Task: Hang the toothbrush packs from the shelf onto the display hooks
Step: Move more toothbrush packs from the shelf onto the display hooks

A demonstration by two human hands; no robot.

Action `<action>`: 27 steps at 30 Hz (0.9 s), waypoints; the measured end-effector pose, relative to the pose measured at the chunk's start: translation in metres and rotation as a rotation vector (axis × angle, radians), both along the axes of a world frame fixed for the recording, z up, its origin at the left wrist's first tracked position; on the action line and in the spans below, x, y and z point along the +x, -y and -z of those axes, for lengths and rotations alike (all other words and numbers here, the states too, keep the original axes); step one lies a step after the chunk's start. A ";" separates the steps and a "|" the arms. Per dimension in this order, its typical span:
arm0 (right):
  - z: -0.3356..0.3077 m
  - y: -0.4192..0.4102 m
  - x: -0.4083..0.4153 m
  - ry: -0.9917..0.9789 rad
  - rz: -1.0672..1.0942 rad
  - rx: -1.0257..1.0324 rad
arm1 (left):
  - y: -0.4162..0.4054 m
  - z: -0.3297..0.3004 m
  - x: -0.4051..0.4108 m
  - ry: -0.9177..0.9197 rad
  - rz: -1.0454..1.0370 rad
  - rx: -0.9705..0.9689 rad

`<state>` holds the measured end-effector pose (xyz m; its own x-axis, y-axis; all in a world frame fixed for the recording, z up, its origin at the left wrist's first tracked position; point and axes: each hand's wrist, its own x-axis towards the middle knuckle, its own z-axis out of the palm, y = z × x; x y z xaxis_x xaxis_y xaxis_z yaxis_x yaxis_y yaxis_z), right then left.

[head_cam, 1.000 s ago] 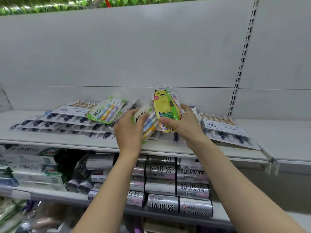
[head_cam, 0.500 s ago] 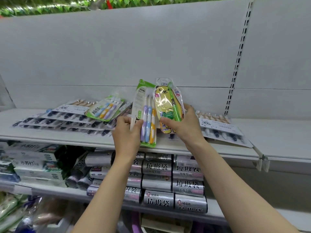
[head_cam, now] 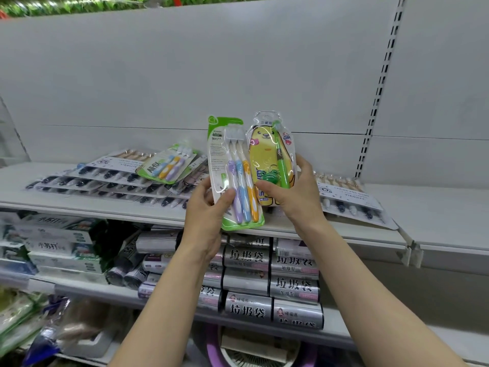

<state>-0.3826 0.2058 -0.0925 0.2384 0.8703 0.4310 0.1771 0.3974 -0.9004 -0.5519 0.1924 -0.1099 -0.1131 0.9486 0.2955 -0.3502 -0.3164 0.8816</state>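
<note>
The left hand (head_cam: 205, 215) grips the green-edged three-brush pack (head_cam: 232, 173) by its lower left edge, thumb across the front. The right hand (head_cam: 293, 192) grips the yellow bear-shaped pack (head_cam: 270, 157) at its lower half; this pack reads "BABY" near the top. Both packs stand upright, side edges touching or just overlapping, above the front edge of the shelf (head_cam: 436, 215). Behind them the white back panel (head_cam: 185, 75) is bare, and a slotted upright (head_cam: 378, 88) runs down it to the right. More packs lie flat on the shelf: a stack (head_cam: 87, 178) to the left, topped by a tilted pack marked "All-fix" (head_cam: 169, 165), and one flat pack (head_cam: 352, 200) to the right. Silver rolls (head_cam: 270, 287) printed "垃圾袋" fill the lower shelf.
</note>
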 end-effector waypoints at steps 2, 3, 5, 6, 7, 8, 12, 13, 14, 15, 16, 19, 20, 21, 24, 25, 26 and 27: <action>0.000 -0.001 0.001 -0.015 -0.008 0.000 | 0.002 0.000 -0.001 -0.014 0.037 0.017; 0.001 -0.001 0.001 -0.020 -0.009 0.004 | 0.004 -0.001 -0.001 -0.027 0.049 0.023; 0.002 -0.002 0.000 -0.024 -0.014 0.009 | 0.005 -0.001 -0.002 -0.056 0.073 0.030; 0.003 -0.002 0.000 -0.022 -0.019 0.010 | 0.005 -0.001 -0.003 -0.070 0.078 0.030; 0.004 -0.003 0.000 -0.020 -0.024 0.012 | 0.006 -0.001 -0.004 -0.081 0.074 0.028; 0.005 -0.003 0.000 -0.010 -0.026 0.007 | 0.006 0.000 -0.005 -0.092 0.060 0.023; 0.007 -0.007 -0.012 0.102 0.029 -0.017 | 0.011 0.004 -0.013 -0.087 -0.054 -0.018; 0.009 -0.008 -0.016 0.124 0.039 -0.027 | 0.012 0.005 -0.016 -0.085 -0.086 -0.019; 0.010 -0.007 -0.021 0.131 0.035 -0.038 | 0.013 0.006 -0.020 -0.090 -0.117 -0.014; 0.013 -0.006 -0.026 0.127 0.021 -0.042 | 0.015 0.007 -0.025 -0.099 -0.144 -0.005; 0.014 -0.003 -0.033 0.120 0.001 -0.039 | 0.017 0.009 -0.030 -0.106 -0.164 0.003; 0.017 0.004 -0.053 0.071 -0.070 -0.024 | 0.026 0.013 -0.048 -0.103 -0.200 0.006; 0.018 0.006 -0.060 0.034 -0.101 -0.022 | 0.029 0.014 -0.056 -0.099 -0.216 0.007; 0.017 0.008 -0.069 -0.011 -0.130 -0.023 | 0.033 0.015 -0.065 -0.093 -0.235 0.008; 0.012 0.017 -0.101 -0.080 -0.195 -0.021 | 0.043 0.017 -0.100 -0.100 -0.306 -0.008; 0.013 0.018 -0.115 -0.090 -0.212 -0.024 | 0.047 0.019 -0.114 -0.102 -0.327 -0.015; 0.012 0.020 -0.130 -0.093 -0.229 -0.032 | 0.051 0.020 -0.129 -0.096 -0.345 -0.019; 0.012 0.022 -0.146 -0.090 -0.254 -0.035 | 0.055 0.021 -0.146 -0.088 -0.364 -0.022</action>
